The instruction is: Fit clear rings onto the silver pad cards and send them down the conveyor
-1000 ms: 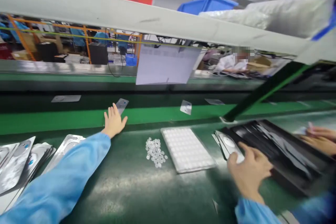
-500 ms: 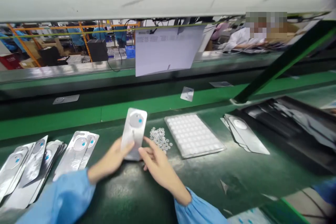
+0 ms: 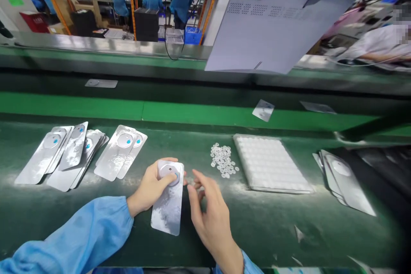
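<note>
My left hand [image 3: 154, 186] grips a silver phone-shaped plate [image 3: 167, 214] near its top end, thumb pressed by the blue dot on the round camera area. Just right of that plate, my right hand [image 3: 210, 209] is off it, thumb and fingers apart, with no object visible between them. Beyond my right hand lies a loose heap of small clear-white rings [image 3: 224, 160]. A white tray [image 3: 272, 165] with rows of small cells sits to the right of the heap. On the left lie two similar plates [image 3: 120, 152] overlapping, and farther left a pile of several more plates [image 3: 64, 154].
More silver plates [image 3: 348, 180] lie stacked at the right, beside a black item [image 3: 385, 175]. Single plates [image 3: 263, 110] rest on the back ledge. A white panel [image 3: 272, 30] hangs behind the bench. People in blue work in the background.
My right hand has let go of the plate and moved right of it. My left hand's thumb has shifted up to the camera area. The view has tilted down and turned left.
</note>
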`<act>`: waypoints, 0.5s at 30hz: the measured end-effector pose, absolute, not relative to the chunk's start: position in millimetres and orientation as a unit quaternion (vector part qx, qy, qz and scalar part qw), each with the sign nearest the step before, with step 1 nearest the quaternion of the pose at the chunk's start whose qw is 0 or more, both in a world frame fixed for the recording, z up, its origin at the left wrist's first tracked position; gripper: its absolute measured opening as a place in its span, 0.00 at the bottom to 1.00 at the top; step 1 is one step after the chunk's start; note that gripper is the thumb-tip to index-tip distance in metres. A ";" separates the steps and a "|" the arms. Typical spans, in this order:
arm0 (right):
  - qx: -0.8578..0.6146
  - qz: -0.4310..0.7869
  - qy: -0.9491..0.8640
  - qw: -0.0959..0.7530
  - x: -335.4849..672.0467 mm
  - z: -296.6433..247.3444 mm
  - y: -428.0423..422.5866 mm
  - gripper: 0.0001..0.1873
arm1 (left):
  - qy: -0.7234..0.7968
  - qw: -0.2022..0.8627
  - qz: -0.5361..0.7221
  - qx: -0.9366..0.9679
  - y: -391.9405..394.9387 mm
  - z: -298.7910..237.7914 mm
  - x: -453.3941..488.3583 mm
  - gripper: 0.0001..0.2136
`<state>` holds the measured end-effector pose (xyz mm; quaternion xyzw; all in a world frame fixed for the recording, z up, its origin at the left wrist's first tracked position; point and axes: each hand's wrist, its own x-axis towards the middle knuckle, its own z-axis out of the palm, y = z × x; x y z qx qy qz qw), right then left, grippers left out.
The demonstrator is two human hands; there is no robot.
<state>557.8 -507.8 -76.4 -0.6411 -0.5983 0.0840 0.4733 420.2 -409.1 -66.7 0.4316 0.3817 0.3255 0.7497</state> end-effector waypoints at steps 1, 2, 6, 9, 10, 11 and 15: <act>-0.635 0.041 -0.619 0.460 557.2 -75.9 -505.1 0.14 | 0.389 0.727 0.326 0.463 -410.1 -67.2 419.0 0.20; -0.627 0.016 -0.642 0.441 556.7 -75.9 -502.1 0.14 | 0.393 0.704 0.330 0.491 -410.7 -67.9 417.6 0.19; -0.606 -0.016 -0.684 0.405 559.0 -78.1 -493.3 0.14 | 0.378 0.715 0.318 0.495 -411.4 -74.1 412.3 0.20; -0.597 -0.014 -0.697 0.397 562.9 -78.6 -492.1 0.12 | 0.369 0.751 0.296 0.460 -412.4 -76.9 411.0 0.19; -0.596 -0.012 -0.701 0.391 563.2 -78.4 -491.8 0.11 | 0.371 0.753 0.291 0.459 -412.6 -76.6 411.0 0.19; -0.598 -0.011 -0.703 0.385 562.6 -77.9 -490.9 0.10 | 0.375 0.751 0.288 0.461 -412.6 -75.9 411.3 0.19; -0.602 0.028 -0.684 0.410 554.3 -74.2 -484.0 0.09 | 0.390 0.742 0.297 0.458 -411.2 -72.3 413.1 0.18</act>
